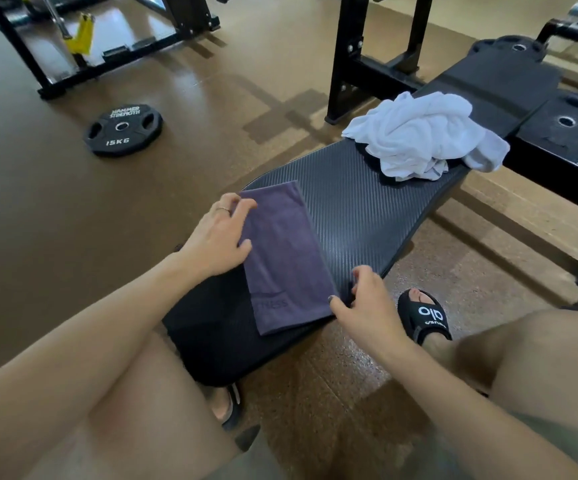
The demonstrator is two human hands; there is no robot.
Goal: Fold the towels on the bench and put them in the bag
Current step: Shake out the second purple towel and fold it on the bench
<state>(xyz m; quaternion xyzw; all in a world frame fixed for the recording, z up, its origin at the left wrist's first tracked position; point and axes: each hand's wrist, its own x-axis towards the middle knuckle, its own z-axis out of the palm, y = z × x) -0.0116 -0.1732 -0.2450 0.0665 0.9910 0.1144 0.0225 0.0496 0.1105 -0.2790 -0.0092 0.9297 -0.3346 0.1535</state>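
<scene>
Dim warm light, wide-angle warp, slight blur

Glossy brown gym floor (183,188), black 15 kg weight plate (123,130), black machine frames (367,64) behind.

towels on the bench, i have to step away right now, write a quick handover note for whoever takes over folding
Left hand: resting on the left edge of the purple towel, fingers over the edge.
Right hand: pinching the towel's near right corner.
Purple towel: lies flat on the near end of the bench, folded into a narrow rectangle.
White towel: crumpled heap farther along the bench, untouched.
Bag: not in view.
Left: finish folding purple, fold white, then find the bag and pack both.
</scene>
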